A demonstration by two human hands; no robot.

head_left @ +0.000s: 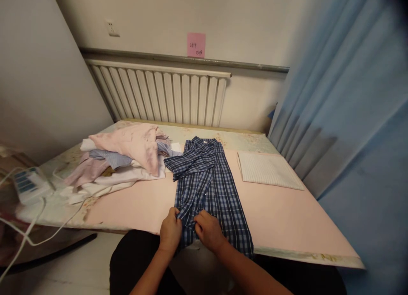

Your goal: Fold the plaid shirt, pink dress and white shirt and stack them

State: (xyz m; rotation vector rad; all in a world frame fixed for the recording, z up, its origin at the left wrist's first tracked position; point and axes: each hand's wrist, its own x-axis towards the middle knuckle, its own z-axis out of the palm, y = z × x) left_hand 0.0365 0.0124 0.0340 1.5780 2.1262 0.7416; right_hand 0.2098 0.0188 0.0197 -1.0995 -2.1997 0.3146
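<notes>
A blue plaid shirt [223,184] lies lengthwise on the pink-topped table, its collar toward the wall. One sleeve is folded across the upper part, and the lower end hangs over the table's front edge. My left hand [171,229] is closed on the shirt's left edge near the front. Just to the right, my right hand [208,229] pinches the cloth at the lower middle. Between the two hands the fabric is bunched.
A heap of crumpled clothes [127,148] lies on the left of the table [287,222]. To the right is a folded striped cloth [269,169]. White cables [33,239] and a white box [32,186] are at far left. A blue curtain [344,116] hangs along the right.
</notes>
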